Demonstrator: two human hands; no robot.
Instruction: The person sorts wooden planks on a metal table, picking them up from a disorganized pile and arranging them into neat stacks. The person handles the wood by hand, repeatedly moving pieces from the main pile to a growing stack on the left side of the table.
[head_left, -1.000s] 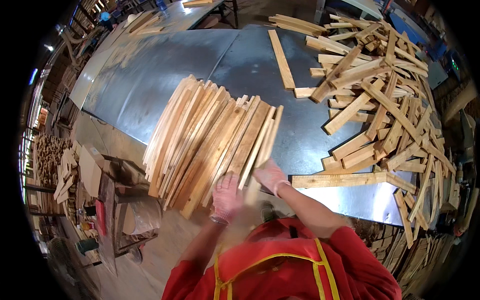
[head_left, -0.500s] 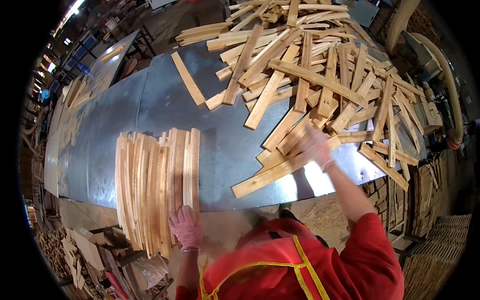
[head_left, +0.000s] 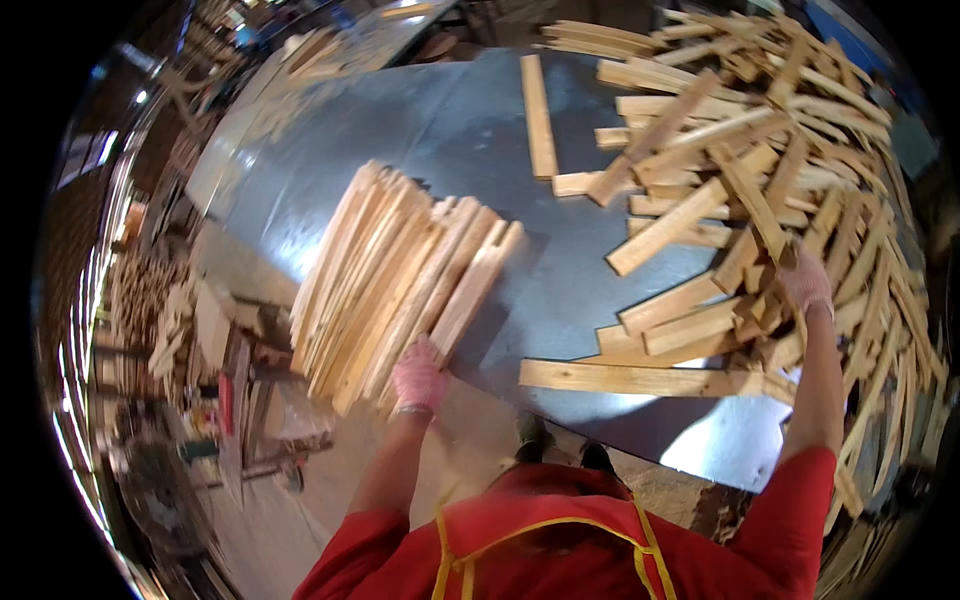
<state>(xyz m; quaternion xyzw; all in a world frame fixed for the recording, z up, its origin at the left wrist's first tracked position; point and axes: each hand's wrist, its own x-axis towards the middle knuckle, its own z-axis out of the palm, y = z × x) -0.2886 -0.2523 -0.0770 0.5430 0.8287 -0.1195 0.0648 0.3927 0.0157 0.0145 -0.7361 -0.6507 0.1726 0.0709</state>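
Note:
A row of pale wooden slats (head_left: 400, 290) stands on edge at the left, packed side by side, with its near ends over the table's front edge. My left hand (head_left: 419, 376), in a pink knit glove, lies against the near end at the row's right side, fingers extended along the wood. At the right, my gloved right hand (head_left: 805, 281) is closed around the near end of a wooden slat (head_left: 750, 200) on the loose heap. Part of that grip is hidden by the hand itself. A long slat (head_left: 640, 378) lies crosswise near the front edge, left of my right forearm.
The grey metal table (head_left: 420, 130) carries a tangled slat heap (head_left: 690, 215) on its right half. One separate slat (head_left: 538, 115) lies behind. More scrap wood (head_left: 150, 290) is stacked at the far left, and a second table (head_left: 385, 35) stands beyond.
My view has turned left, so the scene appears tilted. My right hand has moved from the heap's near side farther right and closed on a slat. My left hand stays at the row's end.

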